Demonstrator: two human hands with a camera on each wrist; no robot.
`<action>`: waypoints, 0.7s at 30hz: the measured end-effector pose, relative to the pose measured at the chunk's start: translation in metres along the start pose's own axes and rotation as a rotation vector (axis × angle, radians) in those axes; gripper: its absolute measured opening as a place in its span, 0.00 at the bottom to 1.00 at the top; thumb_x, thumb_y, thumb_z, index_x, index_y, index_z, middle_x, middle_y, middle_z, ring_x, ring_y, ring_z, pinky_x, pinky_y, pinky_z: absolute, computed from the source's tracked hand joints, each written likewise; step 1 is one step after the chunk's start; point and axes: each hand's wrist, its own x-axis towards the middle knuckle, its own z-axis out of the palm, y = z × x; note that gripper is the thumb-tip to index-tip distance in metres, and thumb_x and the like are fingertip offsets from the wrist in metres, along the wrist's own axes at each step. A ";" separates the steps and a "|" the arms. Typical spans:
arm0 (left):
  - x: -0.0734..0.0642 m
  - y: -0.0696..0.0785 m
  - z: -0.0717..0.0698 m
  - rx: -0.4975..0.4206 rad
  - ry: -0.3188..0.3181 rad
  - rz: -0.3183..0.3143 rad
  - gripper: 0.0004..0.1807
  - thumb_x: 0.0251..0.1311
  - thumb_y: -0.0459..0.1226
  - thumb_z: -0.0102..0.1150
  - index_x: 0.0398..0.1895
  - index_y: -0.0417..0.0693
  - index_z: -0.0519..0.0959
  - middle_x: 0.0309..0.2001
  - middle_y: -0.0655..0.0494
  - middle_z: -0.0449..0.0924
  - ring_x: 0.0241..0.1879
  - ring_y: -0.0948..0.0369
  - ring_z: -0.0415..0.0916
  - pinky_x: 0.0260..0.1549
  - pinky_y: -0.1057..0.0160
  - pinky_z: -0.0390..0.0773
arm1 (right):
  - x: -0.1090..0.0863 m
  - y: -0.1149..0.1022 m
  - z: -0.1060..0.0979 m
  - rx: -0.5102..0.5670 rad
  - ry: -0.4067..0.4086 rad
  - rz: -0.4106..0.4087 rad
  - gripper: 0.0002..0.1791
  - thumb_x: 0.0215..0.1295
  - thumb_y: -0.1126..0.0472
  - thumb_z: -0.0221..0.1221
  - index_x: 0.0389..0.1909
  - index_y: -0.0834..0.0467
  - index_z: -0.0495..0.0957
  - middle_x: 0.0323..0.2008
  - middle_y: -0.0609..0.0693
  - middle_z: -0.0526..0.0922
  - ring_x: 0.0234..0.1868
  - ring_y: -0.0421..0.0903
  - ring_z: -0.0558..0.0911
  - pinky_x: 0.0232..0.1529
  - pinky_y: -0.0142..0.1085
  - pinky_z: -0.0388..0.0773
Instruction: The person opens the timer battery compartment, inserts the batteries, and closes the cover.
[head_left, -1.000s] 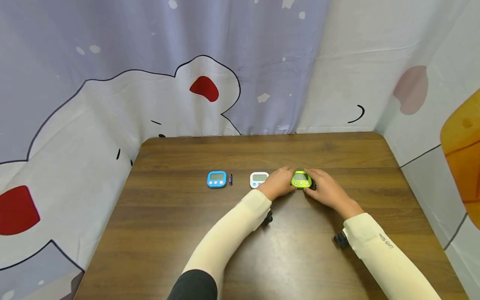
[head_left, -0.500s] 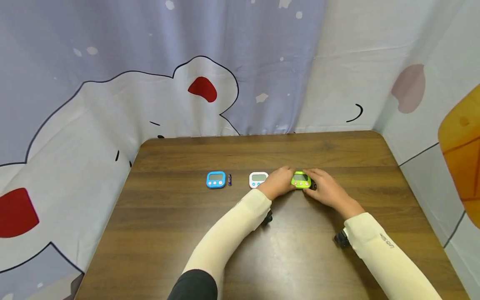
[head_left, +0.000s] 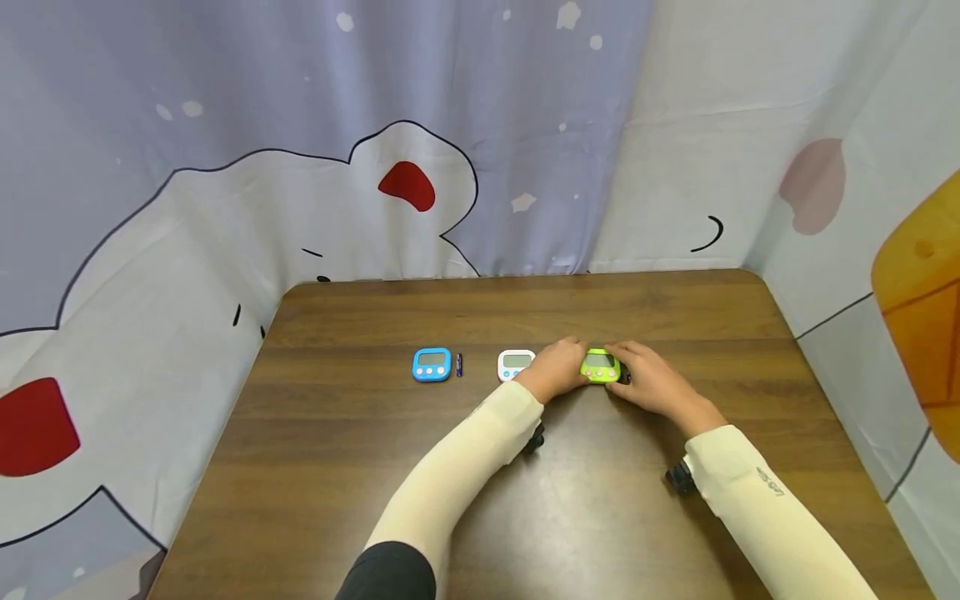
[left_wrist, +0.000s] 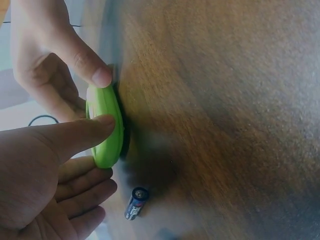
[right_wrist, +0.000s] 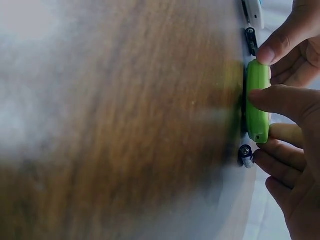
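Note:
Both hands hold a lime-green digital timer (head_left: 601, 366), low over the wooden table. My left hand (head_left: 557, 368) grips its left end, and my right hand (head_left: 654, 382) grips the right end. In the left wrist view, the left thumb lies along the edge of the green timer (left_wrist: 106, 137), while the right thumb presses its far end. A small dark battery (left_wrist: 136, 204) lies by the left fingers. Another battery (right_wrist: 246, 156) sits beside the right fingertips in the right wrist view. A white timer (head_left: 516, 361) is partly covered by the left hand.
A blue timer (head_left: 432, 365) lies further left on the table (head_left: 337, 467), with a purple-dark battery (head_left: 459, 365) standing lengthwise at its right side. A patterned curtain (head_left: 525, 125) hangs behind the table's back edge.
The head view has tilted slightly, so the table sits a little lower. Both hands keep their grip on the green timer in about the same spot.

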 end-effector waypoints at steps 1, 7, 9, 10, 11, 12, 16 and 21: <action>0.000 0.000 0.000 0.004 -0.003 -0.001 0.27 0.59 0.49 0.67 0.57 0.45 0.76 0.51 0.52 0.77 0.49 0.60 0.76 0.48 0.64 0.76 | 0.000 0.001 0.000 0.004 -0.004 -0.001 0.37 0.57 0.57 0.70 0.64 0.68 0.69 0.59 0.63 0.73 0.59 0.62 0.72 0.58 0.56 0.70; -0.001 0.000 -0.001 0.012 -0.019 -0.001 0.26 0.59 0.49 0.67 0.57 0.45 0.77 0.53 0.53 0.77 0.50 0.60 0.76 0.49 0.64 0.76 | 0.001 0.005 0.001 0.013 -0.014 0.001 0.37 0.56 0.54 0.70 0.65 0.65 0.70 0.58 0.61 0.73 0.59 0.60 0.73 0.57 0.55 0.71; -0.001 0.001 -0.002 0.012 -0.025 -0.005 0.27 0.59 0.49 0.67 0.58 0.45 0.76 0.54 0.53 0.77 0.51 0.60 0.76 0.50 0.64 0.76 | 0.000 0.006 0.002 0.014 -0.011 -0.004 0.37 0.56 0.54 0.70 0.65 0.65 0.70 0.58 0.60 0.74 0.58 0.59 0.73 0.57 0.55 0.71; -0.001 0.001 -0.003 0.013 -0.029 -0.006 0.28 0.60 0.49 0.66 0.59 0.46 0.76 0.55 0.53 0.76 0.52 0.60 0.76 0.50 0.64 0.76 | 0.000 0.007 0.002 0.014 -0.010 -0.006 0.37 0.56 0.54 0.70 0.65 0.64 0.70 0.58 0.60 0.74 0.58 0.59 0.73 0.57 0.55 0.71; -0.001 0.002 -0.003 0.014 -0.033 -0.006 0.28 0.60 0.49 0.66 0.60 0.46 0.75 0.56 0.53 0.76 0.53 0.60 0.76 0.50 0.64 0.76 | 0.000 0.007 0.003 0.014 -0.007 -0.010 0.37 0.56 0.54 0.70 0.65 0.64 0.70 0.58 0.60 0.74 0.58 0.59 0.73 0.57 0.55 0.71; -0.002 0.002 -0.003 0.014 -0.035 -0.007 0.29 0.60 0.49 0.66 0.61 0.46 0.75 0.57 0.52 0.76 0.53 0.60 0.75 0.51 0.64 0.76 | 0.000 0.008 0.003 0.014 -0.003 -0.015 0.37 0.56 0.54 0.70 0.65 0.64 0.70 0.57 0.60 0.74 0.58 0.59 0.74 0.56 0.55 0.71; -0.002 0.000 -0.004 0.016 -0.028 0.002 0.29 0.61 0.49 0.65 0.62 0.46 0.74 0.58 0.52 0.75 0.54 0.60 0.75 0.52 0.64 0.75 | 0.000 0.008 0.003 0.025 0.014 -0.024 0.37 0.56 0.53 0.70 0.65 0.64 0.70 0.58 0.60 0.74 0.58 0.59 0.73 0.57 0.55 0.71; -0.007 -0.006 -0.009 -0.051 0.015 0.038 0.29 0.60 0.48 0.66 0.62 0.46 0.74 0.53 0.53 0.77 0.51 0.60 0.75 0.51 0.65 0.75 | -0.003 0.005 -0.001 0.057 0.068 -0.023 0.37 0.56 0.53 0.70 0.64 0.64 0.71 0.58 0.59 0.73 0.58 0.59 0.73 0.57 0.55 0.70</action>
